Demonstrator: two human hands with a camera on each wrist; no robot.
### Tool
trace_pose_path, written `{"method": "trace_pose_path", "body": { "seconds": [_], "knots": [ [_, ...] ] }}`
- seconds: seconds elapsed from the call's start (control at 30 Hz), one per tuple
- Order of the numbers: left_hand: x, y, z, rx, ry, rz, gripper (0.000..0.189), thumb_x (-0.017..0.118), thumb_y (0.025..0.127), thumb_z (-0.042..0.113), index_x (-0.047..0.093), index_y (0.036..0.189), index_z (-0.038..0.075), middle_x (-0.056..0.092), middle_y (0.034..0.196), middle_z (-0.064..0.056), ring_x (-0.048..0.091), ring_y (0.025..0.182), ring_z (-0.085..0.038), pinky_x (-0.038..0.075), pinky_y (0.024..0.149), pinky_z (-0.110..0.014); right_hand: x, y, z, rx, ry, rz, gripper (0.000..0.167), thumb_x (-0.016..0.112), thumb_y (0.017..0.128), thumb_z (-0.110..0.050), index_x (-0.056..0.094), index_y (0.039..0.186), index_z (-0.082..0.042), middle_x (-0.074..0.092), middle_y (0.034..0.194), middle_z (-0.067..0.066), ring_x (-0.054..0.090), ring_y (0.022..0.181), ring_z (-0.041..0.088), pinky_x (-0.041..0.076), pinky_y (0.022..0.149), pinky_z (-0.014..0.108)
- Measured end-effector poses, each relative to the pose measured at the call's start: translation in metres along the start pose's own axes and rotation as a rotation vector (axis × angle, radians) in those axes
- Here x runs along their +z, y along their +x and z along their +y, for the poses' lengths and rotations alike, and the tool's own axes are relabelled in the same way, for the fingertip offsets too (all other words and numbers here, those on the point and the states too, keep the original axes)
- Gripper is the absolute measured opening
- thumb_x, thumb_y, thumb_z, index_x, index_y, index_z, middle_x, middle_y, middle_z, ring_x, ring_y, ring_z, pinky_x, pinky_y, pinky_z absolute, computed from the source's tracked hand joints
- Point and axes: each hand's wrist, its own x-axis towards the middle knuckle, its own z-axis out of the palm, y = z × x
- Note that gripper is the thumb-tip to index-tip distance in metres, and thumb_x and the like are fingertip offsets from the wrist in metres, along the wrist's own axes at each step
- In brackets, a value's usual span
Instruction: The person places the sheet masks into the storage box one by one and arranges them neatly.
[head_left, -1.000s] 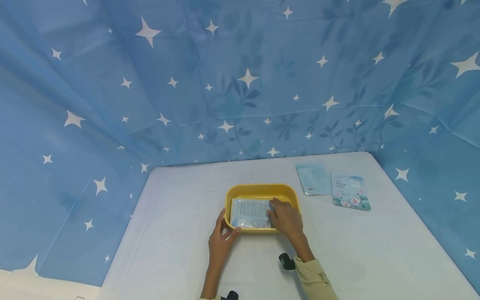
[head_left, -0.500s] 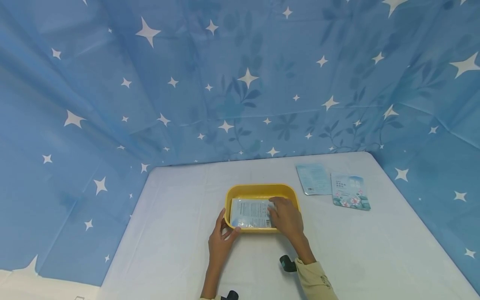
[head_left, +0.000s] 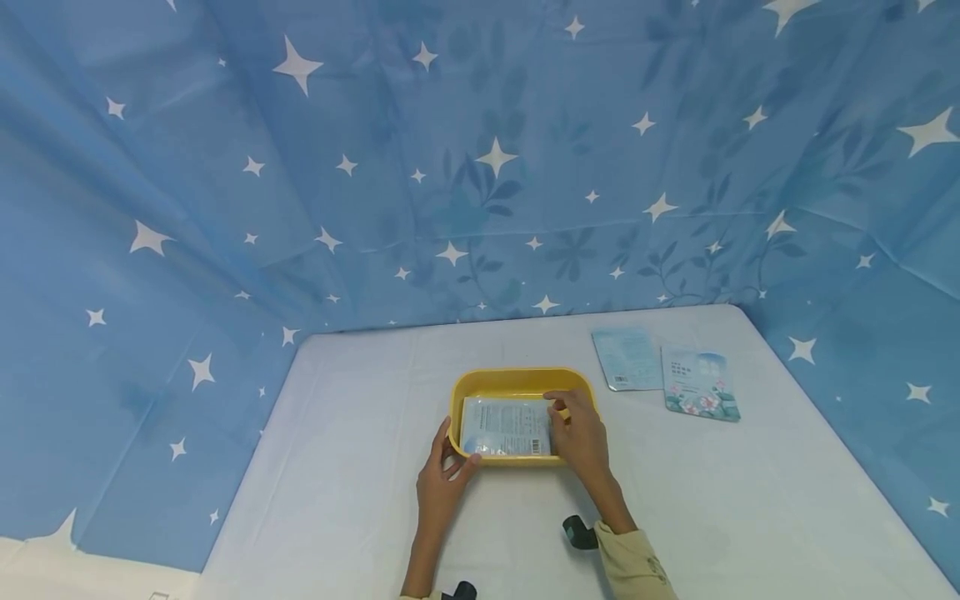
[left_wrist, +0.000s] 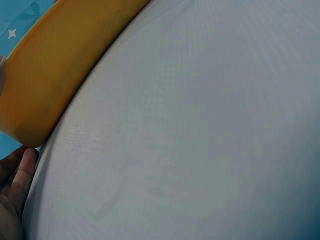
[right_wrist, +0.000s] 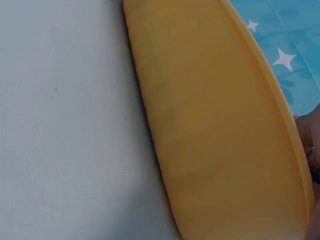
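A shallow yellow plastic tray (head_left: 517,382) sits on the white table in the head view. Flat inside it lies a pale blue printed sachet (head_left: 502,425) with a barcode near its right end. My left hand (head_left: 441,492) holds the tray's near left corner, thumb at the front rim and fingers along the left side. At the tray's right end, my right hand (head_left: 581,437) reaches over the rim. Its thumb and forefinger are bent beside the sachet's right edge, with a gap between them. Both wrist views mostly show the tray's outer wall (left_wrist: 65,65).
Two more flat sachets lie at the back right: a pale blue one (head_left: 628,359) and a flower-printed one (head_left: 701,382). A blue star-patterned curtain (head_left: 480,183) stands behind and beside the white table (head_left: 360,417).
My right hand has shifted slightly right, off the sachet's right end, so more of the sachet shows. The left hand, the tray and the sachet have stayed in place.
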Motion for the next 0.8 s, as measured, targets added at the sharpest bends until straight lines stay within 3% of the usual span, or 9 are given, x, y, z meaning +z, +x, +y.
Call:
{"method": "trace_pose_path", "body": {
  "seconds": [0.17, 0.23, 0.3, 0.5, 0.8],
  "knots": [
    [0.0, 0.0, 0.001, 0.004, 0.002, -0.002, 0.078, 0.076, 0.083, 0.045, 0.035, 0.149, 0.039, 0.06, 0.132, -0.004, 0.061, 0.119, -0.019, 0.057, 0.09, -0.023, -0.005, 0.001, 0.008, -0.061, 0.292, 0.144, 0.016, 0.068, 0.088, 0.001, 0.068, 0.103, -0.005, 0.062, 0.09, 0.008, 0.061, 0.085, 0.016, 0.056, 0.066, 0.016],
    [0.0, 0.0, 0.001, 0.005, -0.001, -0.002, 0.078, 0.076, 0.083, 0.045, 0.035, 0.149, 0.038, 0.06, 0.132, -0.004, 0.061, 0.119, -0.019, 0.057, 0.09, -0.023, -0.01, 0.001, 0.009, -0.034, 0.415, 0.186, 0.014, 0.067, 0.09, 0.0, 0.068, 0.103, -0.001, 0.062, 0.09, 0.012, 0.059, 0.087, 0.014, 0.053, 0.065, 0.011],
    [0.0, 0.0, 0.001, 0.002, -0.004, -0.003, 0.078, 0.076, 0.082, 0.045, 0.036, 0.149, 0.039, 0.06, 0.132, -0.003, 0.061, 0.119, -0.019, 0.057, 0.09, -0.023, -0.016, 0.001, 0.009, 0.013, 0.468, 0.23, 0.014, 0.067, 0.091, -0.002, 0.067, 0.104, 0.001, 0.063, 0.093, 0.014, 0.058, 0.086, 0.009, 0.049, 0.065, 0.006],
    [0.001, 0.0, 0.0, -0.001, 0.001, 0.001, 0.078, 0.077, 0.082, 0.044, 0.036, 0.149, 0.039, 0.06, 0.133, -0.003, 0.061, 0.12, -0.018, 0.056, 0.09, -0.022, -0.041, 0.0, 0.008, 0.19, 0.481, 0.3, 0.019, 0.064, 0.094, -0.006, 0.065, 0.109, 0.006, 0.065, 0.102, 0.02, 0.058, 0.085, 0.003, 0.048, 0.066, 0.004],
    [-0.001, 0.0, 0.001, -0.001, 0.009, 0.009, 0.078, 0.077, 0.082, 0.044, 0.035, 0.149, 0.041, 0.06, 0.133, -0.004, 0.061, 0.12, -0.02, 0.057, 0.09, -0.023, -0.051, -0.006, 0.058, 0.332, 0.457, 0.331, 0.021, 0.058, 0.099, -0.018, 0.068, 0.109, -0.002, 0.066, 0.094, 0.009, 0.057, 0.08, -0.005, 0.049, 0.067, 0.004]
  ]
}}
